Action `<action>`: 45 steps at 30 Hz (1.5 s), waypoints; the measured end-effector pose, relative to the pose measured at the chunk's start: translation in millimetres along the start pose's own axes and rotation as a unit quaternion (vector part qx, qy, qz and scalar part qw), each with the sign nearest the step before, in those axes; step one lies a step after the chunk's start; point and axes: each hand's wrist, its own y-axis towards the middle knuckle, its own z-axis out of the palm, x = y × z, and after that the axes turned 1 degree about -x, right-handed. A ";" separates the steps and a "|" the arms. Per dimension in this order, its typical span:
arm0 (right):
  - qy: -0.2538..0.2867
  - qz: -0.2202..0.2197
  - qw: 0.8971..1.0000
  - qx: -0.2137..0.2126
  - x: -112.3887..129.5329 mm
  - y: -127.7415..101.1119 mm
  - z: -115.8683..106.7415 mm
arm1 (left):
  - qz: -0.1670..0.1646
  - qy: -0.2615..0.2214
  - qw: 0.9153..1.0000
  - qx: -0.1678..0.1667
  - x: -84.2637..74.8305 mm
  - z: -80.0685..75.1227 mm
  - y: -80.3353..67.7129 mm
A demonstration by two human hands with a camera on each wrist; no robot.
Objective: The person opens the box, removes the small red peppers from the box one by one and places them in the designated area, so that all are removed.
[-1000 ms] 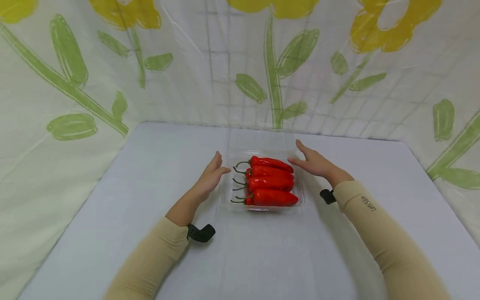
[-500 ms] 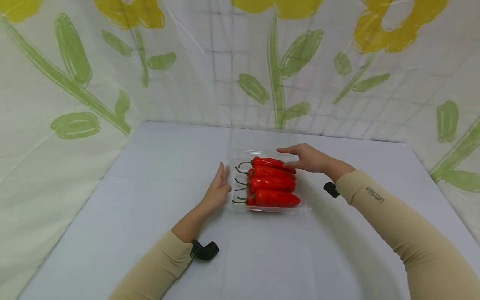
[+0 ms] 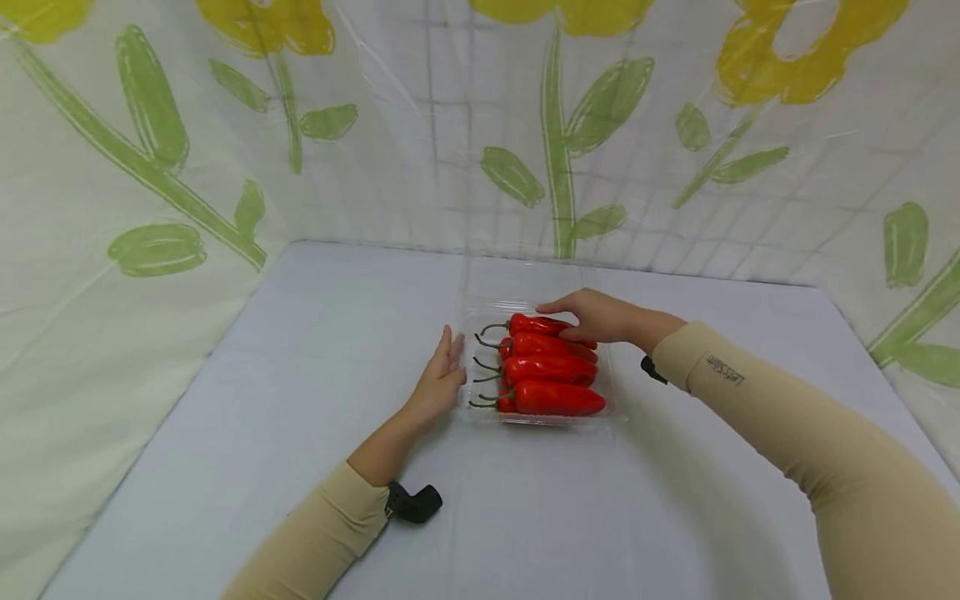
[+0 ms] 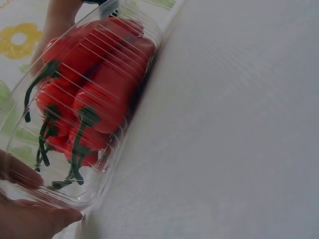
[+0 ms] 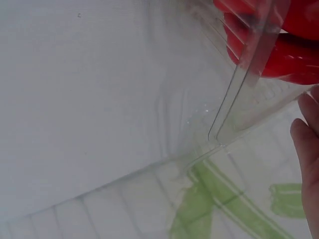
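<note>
Clear tray (image 3: 542, 418), frame centre: left hand (image 3: 442, 379) flat against its side, right hand (image 3: 596, 317) curling over the far pepper (image 3: 542, 324); flimsy tray may skid.

A pale grey-white counter (image 3: 300, 400) fills the lower half of the head view, its matte surface running back to a straight far edge and narrowing toward the rear. A printed backdrop (image 3: 420, 150) rises behind it and wraps around both sides, closing the space in on three sides. The backdrop is cream-white with a faint grey grid, painted with broad green stems (image 3: 558, 142), green leaves (image 3: 156, 250) and yellow blooms (image 3: 802, 50) cut off by the top of the view. Its surface looks glossy, with creases and soft highlights. The light is even and diffuse, leaving only weak shadows on the counter.
</note>
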 end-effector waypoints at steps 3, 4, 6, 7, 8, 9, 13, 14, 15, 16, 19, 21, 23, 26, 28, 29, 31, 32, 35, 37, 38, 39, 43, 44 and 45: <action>0.002 0.007 1.000 0.002 -1.0 3.0 2.2 | 0.002 -0.003 1.000 0.000 1.2 0.4 0.5; 0.002 0.007 1.000 0.000 -1.5 3.7 3.3 | 0.002 -0.005 1.000 0.000 1.5 0.6 0.8; 0.002 0.003 1.000 -0.008 -2.4 4.5 5.6 | -0.004 -0.008 1.000 -0.002 1.8 0.9 1.0; 0.002 -0.001 1.000 -0.013 -3.5 4.9 7.0 | -0.005 -0.009 1.000 -0.003 2.1 1.0 1.1; 0.003 -0.009 1.000 -0.019 -4.8 5.2 8.6 | -0.005 -0.009 1.000 -0.003 2.5 1.0 1.3; 0.004 -0.016 1.000 -0.024 -5.8 5.3 10.2 | -0.006 -0.010 1.000 -0.005 2.6 1.0 1.0; -0.005 -0.054 0.997 -0.052 -11.7 5.5 17.5 | -0.007 -0.006 1.000 -0.008 2.8 0.7 1.4; -0.009 -0.065 0.996 -0.059 -13.3 5.4 19.4 | -0.006 -0.006 1.000 -0.008 2.7 0.6 1.5; -0.013 -0.075 0.995 -0.065 -14.8 5.3 21.1 | -0.007 -0.005 1.000 -0.009 2.3 0.6 1.3; -0.015 -0.084 0.994 -0.071 -16.4 5.0 22.7 | -0.009 -0.004 1.000 -0.009 1.7 0.7 1.3; -0.025 -0.105 0.990 -0.085 -20.7 4.2 26.6 | -0.005 -0.005 1.000 -0.007 1.1 1.1 1.2; -0.028 -0.111 0.989 -0.088 -22.7 4.2 28.3 | -0.004 -0.007 1.000 -0.008 1.0 1.3 1.0; -0.030 -0.108 0.990 -0.091 -23.9 4.2 29.0 | -0.003 -0.010 1.000 -0.007 1.1 1.3 1.2; -0.012 -0.095 0.992 -0.087 -23.1 4.1 28.4 | -0.003 -0.011 1.000 -0.006 1.2 1.1 1.1; 0.011 -0.081 0.993 -0.081 -21.7 3.4 27.4 | -0.005 -0.011 1.000 -0.006 1.7 0.8 1.4; 0.020 -0.077 0.994 -0.081 -20.7 2.8 26.7 | -0.005 -0.012 1.000 -0.005 2.1 0.7 1.5; 0.034 -0.071 0.993 -0.086 -18.8 0.7 24.8 | -0.003 -0.012 1.000 -0.003 3.1 0.6 1.5; 0.036 -0.070 0.993 -0.093 -18.1 -0.8 23.6 | -0.004 -0.012 1.000 -0.004 3.4 0.7 1.5; 0.026 -0.082 0.988 -0.131 -18.1 -5.3 19.5 | -0.002 -0.010 1.000 -0.005 3.3 0.7 1.2; 0.028 -0.086 0.984 -0.154 -19.3 -8.0 17.0 | -0.004 -0.009 1.000 -0.008 2.5 0.8 1.2; 0.031 -0.086 0.982 -0.163 -20.2 -9.3 15.9 | -0.006 -0.010 1.000 -0.009 1.9 0.8 1.0; 0.040 -0.087 0.981 -0.170 -21.4 -10.3 14.9 | -0.006 -0.011 1.000 -0.009 1.5 0.9 1.0; 0.095 -0.063 0.978 -0.175 -25.8 -14.8 12.6 | -0.007 -0.014 1.000 -0.011 0.6 1.3 1.0; 0.115 -0.054 0.977 -0.172 -26.8 -15.8 12.4 | -0.006 -0.014 1.000 -0.011 0.6 1.3 0.9; 0.135 -0.046 0.975 -0.169 -28.0 -16.8 12.4 | -0.006 -0.014 1.000 -0.011 0.7 1.4 1.0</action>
